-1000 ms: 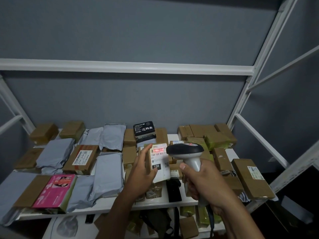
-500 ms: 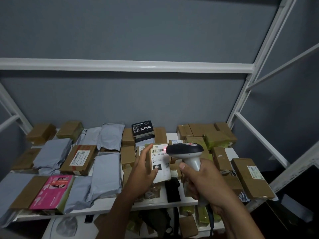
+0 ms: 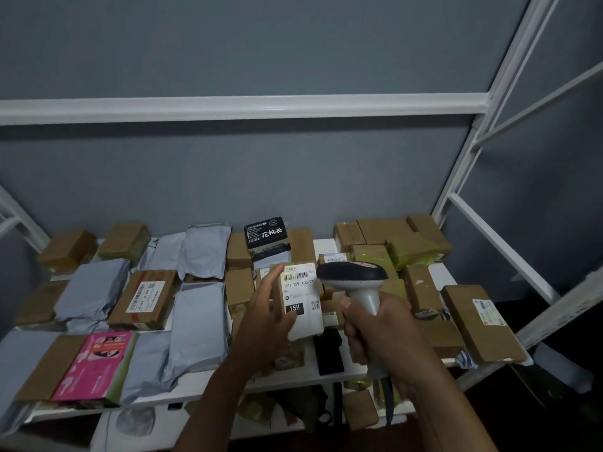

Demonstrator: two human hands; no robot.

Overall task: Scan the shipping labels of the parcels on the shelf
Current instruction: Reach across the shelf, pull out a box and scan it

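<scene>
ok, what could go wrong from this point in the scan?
The left hand grips the small labelled parcel only by its left edge, so it might slip onto the crowded shelf. The scanner in the right hand sits very close to the label, which may hamper a clean read.

Pink box [image 3: 94, 363], grey mailers [image 3: 199, 324], brown cartons [image 3: 146, 298], white shelf [image 3: 208, 381].

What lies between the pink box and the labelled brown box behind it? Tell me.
Nothing separate shows: in the head view the pink box and the labelled brown box look nearly edge to edge, grey mailers flanking both.
</scene>
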